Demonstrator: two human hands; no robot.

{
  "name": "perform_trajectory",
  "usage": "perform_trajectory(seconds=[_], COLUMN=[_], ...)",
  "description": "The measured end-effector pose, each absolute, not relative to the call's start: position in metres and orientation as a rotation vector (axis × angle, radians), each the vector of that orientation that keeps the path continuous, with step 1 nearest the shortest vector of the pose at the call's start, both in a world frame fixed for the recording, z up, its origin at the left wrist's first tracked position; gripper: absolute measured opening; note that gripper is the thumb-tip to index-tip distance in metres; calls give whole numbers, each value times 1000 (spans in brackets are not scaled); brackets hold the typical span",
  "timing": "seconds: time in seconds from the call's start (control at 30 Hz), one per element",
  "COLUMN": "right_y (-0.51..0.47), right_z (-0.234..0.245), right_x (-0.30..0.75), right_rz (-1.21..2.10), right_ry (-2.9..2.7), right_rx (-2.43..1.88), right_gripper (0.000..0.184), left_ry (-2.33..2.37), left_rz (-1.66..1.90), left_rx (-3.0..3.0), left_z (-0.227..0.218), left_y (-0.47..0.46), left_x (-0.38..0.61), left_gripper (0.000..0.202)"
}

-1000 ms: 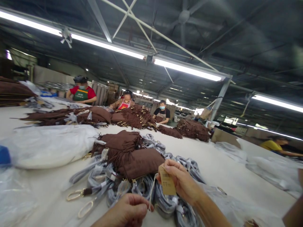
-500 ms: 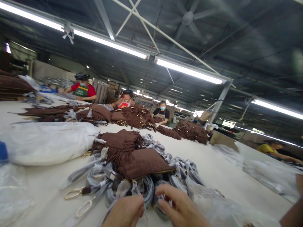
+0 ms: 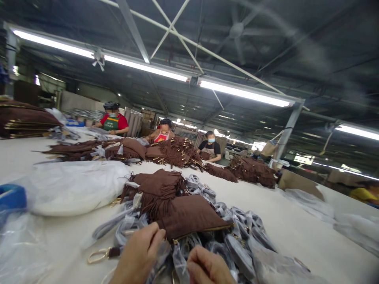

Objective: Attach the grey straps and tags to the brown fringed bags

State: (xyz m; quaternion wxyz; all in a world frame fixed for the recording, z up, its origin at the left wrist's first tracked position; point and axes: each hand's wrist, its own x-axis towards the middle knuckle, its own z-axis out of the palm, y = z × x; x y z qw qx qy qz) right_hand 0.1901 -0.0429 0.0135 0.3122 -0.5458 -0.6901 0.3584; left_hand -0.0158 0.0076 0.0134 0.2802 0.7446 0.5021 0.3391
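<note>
My left hand point(image 3: 137, 256) reaches from the bottom edge up to the front edge of a brown suede bag point(image 3: 191, 215); its fingertips curl at the zipper end and seem to pinch it. Beside it my right hand point(image 3: 207, 268) is closed, fingers curled over plastic-wrapped straps point(image 3: 237, 244); anything it holds is hidden. The bag lies on a heap of those grey wrapped straps with gold rings point(image 3: 96, 255). Behind it sits a fringed brown bag point(image 3: 161, 187).
A long white table point(image 3: 296, 225) stretches ahead. A large white plastic bundle point(image 3: 74, 187) lies left, with a blue object point(image 3: 12, 197) at the edge. Piles of brown fringed bags point(image 3: 174, 152) sit further back, where three masked people work. Stacked brown pieces point(image 3: 20, 122) rest far left.
The paper tag once held up in my right hand is out of view. Both hands dropped lower; my left hand moved up to the brown bag's edge. The camera shifted slightly.
</note>
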Motion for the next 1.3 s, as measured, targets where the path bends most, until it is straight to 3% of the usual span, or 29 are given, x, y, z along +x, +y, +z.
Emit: perform_trajectory(seconds=[0.1,0.3,0.6,0.87,1.03,1.23,1.3], right_y=[-36,-27,-12,-5,-3,3,7], right_z=[21,16,20,10,3,16,23], right_x=[188,173,151,145,136,137,138], right_rz=[799,679,332,-5,-349,95,215], right_ry=[-1790,-1778,-1992,-2157,-2174,-2031,-2025], right_rx=[-1434,-1414,-1362,-1321,-1272,-1255,-1222], right_gripper=[28,28,19,18,20,21,19], left_ry=[1404,1041,941,1202,1251,1161,1150], left_rz=[869,951,641,532,671,833,806], left_rx=[1934,1607,1172,1527,1737,1796,1776], left_z=[4,-20,-9,-10,-13,-18,-18], left_y=[17,25,22,33,33,37,40], left_x=[-16,-2,-19,-29,-30,-32,-30], left_gripper=[33,33,30,16,12,28,23])
